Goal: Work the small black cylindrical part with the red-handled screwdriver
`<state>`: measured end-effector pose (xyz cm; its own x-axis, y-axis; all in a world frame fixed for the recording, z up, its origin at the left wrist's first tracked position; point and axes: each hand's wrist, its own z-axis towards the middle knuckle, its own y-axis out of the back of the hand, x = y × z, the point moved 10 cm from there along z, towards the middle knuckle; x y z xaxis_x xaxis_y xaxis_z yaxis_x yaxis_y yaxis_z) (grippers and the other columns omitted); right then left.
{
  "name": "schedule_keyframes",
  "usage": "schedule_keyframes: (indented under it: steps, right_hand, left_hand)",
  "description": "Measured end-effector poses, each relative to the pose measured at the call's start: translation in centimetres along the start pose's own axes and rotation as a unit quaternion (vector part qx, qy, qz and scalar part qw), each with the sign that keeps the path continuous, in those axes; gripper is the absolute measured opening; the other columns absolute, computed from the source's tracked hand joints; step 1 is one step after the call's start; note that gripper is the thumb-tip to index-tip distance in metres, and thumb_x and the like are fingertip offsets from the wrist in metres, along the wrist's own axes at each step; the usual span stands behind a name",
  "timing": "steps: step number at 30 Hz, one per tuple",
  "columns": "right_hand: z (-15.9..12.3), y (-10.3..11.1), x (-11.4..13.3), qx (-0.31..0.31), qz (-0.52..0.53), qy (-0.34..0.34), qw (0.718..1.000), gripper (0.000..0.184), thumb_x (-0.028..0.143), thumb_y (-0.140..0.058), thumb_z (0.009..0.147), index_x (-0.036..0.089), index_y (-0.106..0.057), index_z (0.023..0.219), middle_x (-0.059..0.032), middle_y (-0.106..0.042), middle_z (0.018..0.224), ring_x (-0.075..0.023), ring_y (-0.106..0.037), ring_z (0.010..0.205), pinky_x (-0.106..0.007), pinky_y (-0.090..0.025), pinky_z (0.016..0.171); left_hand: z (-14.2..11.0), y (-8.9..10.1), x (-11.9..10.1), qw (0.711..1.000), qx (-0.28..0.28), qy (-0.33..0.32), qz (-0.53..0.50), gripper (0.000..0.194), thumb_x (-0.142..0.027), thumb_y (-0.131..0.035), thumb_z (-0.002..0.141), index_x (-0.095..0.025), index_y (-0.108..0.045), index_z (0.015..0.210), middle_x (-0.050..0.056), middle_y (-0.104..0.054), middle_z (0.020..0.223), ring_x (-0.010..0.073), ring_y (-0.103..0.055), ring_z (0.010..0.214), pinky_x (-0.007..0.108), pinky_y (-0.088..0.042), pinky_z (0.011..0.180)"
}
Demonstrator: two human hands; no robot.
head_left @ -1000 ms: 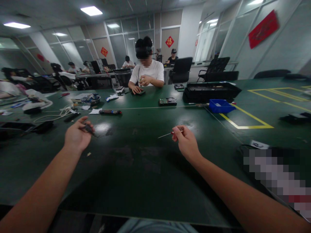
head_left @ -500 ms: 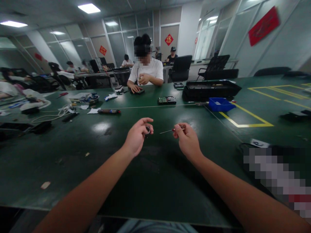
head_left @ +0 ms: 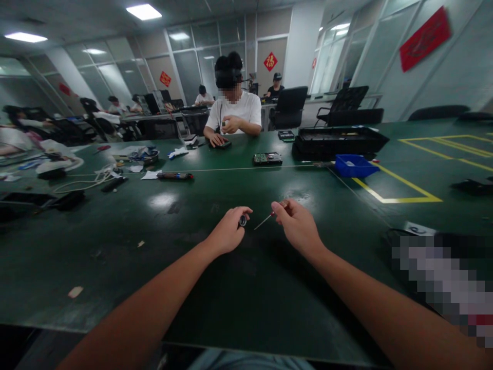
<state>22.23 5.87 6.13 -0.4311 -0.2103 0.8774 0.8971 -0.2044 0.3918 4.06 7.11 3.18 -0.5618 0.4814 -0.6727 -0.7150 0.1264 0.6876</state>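
My right hand (head_left: 299,224) is closed around the handle of a thin screwdriver (head_left: 264,221), whose bare metal shaft slopes down and left. Facing it, my left hand (head_left: 228,229) curls round a small dark cylindrical piece (head_left: 242,221) with a round, ring-like end; its exact kind is unclear. The screwdriver's tip is a short way right of that piece, apart from it. Both hands are above the green table (head_left: 215,298). Farther back on the table lies a hard drive (head_left: 267,159) with its green circuit board showing.
A blue bin (head_left: 355,166) stands before a long black tray (head_left: 341,141) at the back right. A brown-and-black pen-shaped tool (head_left: 175,176), a white cable (head_left: 90,182) and clutter occupy the left. Across the table a co-worker (head_left: 233,110) handles small parts.
My left hand has come down and slightly right, turning the dark piece's round end into view. The screwdriver now tilts more steeply, with its tip lower.
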Motion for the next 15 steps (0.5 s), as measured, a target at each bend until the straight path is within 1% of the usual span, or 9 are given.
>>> schedule_keyframes:
  steps: [1,3,5,7,9,11,13,15]
  right_hand:
    - [0.0,0.0,0.1,0.002,0.010,0.005,1.000,0.032,0.049,-0.058,0.091,0.021,-0.061,0.075,-0.0016,-0.063,0.066,-0.0186,-0.059,0.063,-0.033,-0.044,0.063]
    - [0.1,0.0,0.1,0.003,0.058,0.013,0.998,0.030,0.048,-0.059,0.090,0.021,-0.061,0.076,-0.0010,-0.063,0.067,-0.0177,-0.059,0.063,-0.033,-0.046,0.063]
    - [0.1,0.0,0.2,0.000,0.117,0.019,0.993,0.025,0.044,-0.060,0.089,0.020,-0.063,0.082,-0.0018,-0.065,0.072,-0.0178,-0.062,0.068,-0.033,-0.049,0.067]
    - [0.0,0.2,0.4,-0.005,0.157,0.024,0.987,0.021,0.040,-0.062,0.088,0.019,-0.065,0.090,-0.0034,-0.067,0.078,-0.0186,-0.065,0.073,-0.034,-0.051,0.071]
    - [0.0,0.1,0.5,0.000,0.173,0.030,0.984,0.021,0.039,-0.062,0.088,0.019,-0.066,0.096,-0.0049,-0.070,0.084,-0.0196,-0.067,0.077,-0.036,-0.053,0.075]
    - [-0.1,-0.1,0.6,0.011,0.175,0.035,0.984,0.022,0.038,-0.063,0.089,0.020,-0.066,0.099,-0.0059,-0.071,0.088,-0.0206,-0.069,0.081,-0.037,-0.054,0.078]
    - [-0.1,-0.6,0.5,0.028,0.174,0.038,0.984,0.023,0.039,-0.063,0.089,0.020,-0.066,0.101,-0.0065,-0.072,0.091,-0.0213,-0.070,0.084,-0.038,-0.055,0.080]
    - [-0.1,-1.0,0.3,0.038,0.170,0.039,0.984,0.023,0.039,-0.062,0.090,0.020,-0.065,0.101,-0.0067,-0.072,0.091,-0.0215,-0.071,0.085,-0.039,-0.056,0.081]
  left_hand:
    - [0.1,0.3,0.4,1.000,-0.013,0.005,-0.001,0.047,-0.002,-0.051,0.081,-0.018,-0.059,0.125,0.010,-0.064,0.118,0.0241,-0.057,0.113,0.043,-0.044,0.103]
    - [0.3,0.7,0.8,0.999,-0.034,0.006,0.003,0.040,-0.006,-0.055,0.085,-0.019,-0.063,0.122,0.009,-0.065,0.121,0.0232,-0.057,0.116,0.042,-0.042,0.107]
    - [0.5,1.1,1.0,0.999,-0.051,0.001,0.012,0.040,-0.007,-0.061,0.085,-0.022,-0.065,0.122,0.007,-0.064,0.126,0.0230,-0.055,0.121,0.042,-0.040,0.111]
    - [0.5,1.3,1.1,0.998,-0.063,-0.003,0.017,0.044,-0.007,-0.063,0.086,-0.025,-0.065,0.126,0.006,-0.062,0.129,0.0227,-0.054,0.124,0.043,-0.039,0.112]
    - [0.5,1.6,1.2,0.997,-0.075,0.004,0.016,0.051,-0.009,-0.064,0.086,-0.027,-0.060,0.134,0.007,-0.062,0.129,0.0229,-0.055,0.123,0.043,-0.039,0.111]
    - [0.4,1.9,1.4,0.996,-0.090,0.019,0.013,0.055,-0.012,-0.067,0.086,-0.025,-0.057,0.138,0.007,-0.063,0.129,0.0237,-0.056,0.122,0.044,-0.040,0.110]
    - [0.3,2.1,1.2,0.995,-0.095,0.023,0.013,0.051,-0.013,-0.071,0.084,-0.023,-0.061,0.132,0.007,-0.065,0.128,0.0245,-0.057,0.121,0.044,-0.041,0.109]
    - [0.3,2.1,0.7,0.996,-0.092,0.008,0.010,0.042,-0.013,-0.072,0.083,-0.023,-0.066,0.123,0.006,-0.067,0.125,0.0238,-0.058,0.119,0.043,-0.042,0.108]
